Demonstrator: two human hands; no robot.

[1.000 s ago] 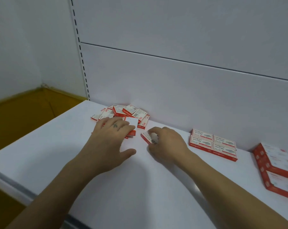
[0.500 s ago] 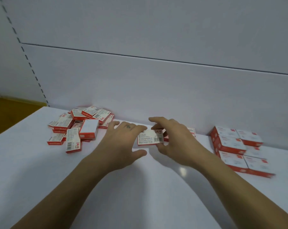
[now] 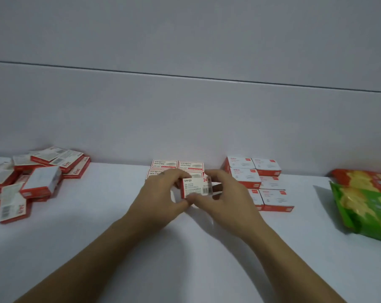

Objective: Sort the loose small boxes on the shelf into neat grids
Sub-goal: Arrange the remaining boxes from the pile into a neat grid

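Observation:
A small red-and-white box is held between both hands just above the white shelf. My left hand grips its left end and my right hand grips its right end. Right behind it against the back wall lies a small flat grid of the same boxes, partly hidden by my fingers. A loose pile of red-and-white boxes lies at the far left.
A stacked grid of taller red-and-white boxes stands just right of my hands. Green and orange snack bags lie at the far right. A grey back panel closes the shelf behind.
The view has swung right. Both hands carried the box from beside the loose pile over to the small grid by the back wall.

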